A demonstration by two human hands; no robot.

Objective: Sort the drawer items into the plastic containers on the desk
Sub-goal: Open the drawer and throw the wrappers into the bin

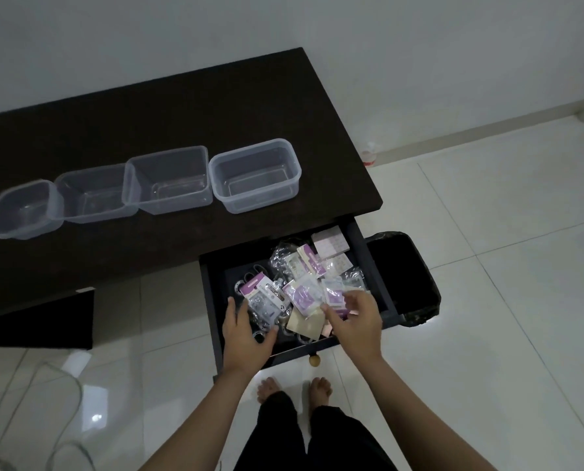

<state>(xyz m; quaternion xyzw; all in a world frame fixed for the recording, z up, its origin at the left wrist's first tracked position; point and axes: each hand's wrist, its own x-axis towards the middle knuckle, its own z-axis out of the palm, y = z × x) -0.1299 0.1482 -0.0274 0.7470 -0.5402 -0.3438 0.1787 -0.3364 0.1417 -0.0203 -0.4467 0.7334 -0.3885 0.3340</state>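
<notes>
Several clear, empty plastic containers [254, 175] stand in a row on the dark desk [147, 107]. Below the desk's right end, the drawer [212, 300] is pulled out and holds a heap of small plastic packets [304, 266], many with purple and white cards. My left hand [246, 334] is in the drawer's front left, fingers apart over a packet of metal rings [263, 305]. My right hand [356, 321] is in the front right and pinches a small purple-and-white packet [333, 294] at its fingertips. The hands hide what lies beneath them.
A black bin [409, 277] stands on the floor right of the drawer. A dark panel [35, 321] juts out under the desk at the left. White cables [28, 419] lie on the tiled floor at the lower left. My bare feet [294, 389] stand before the drawer knob [314, 361].
</notes>
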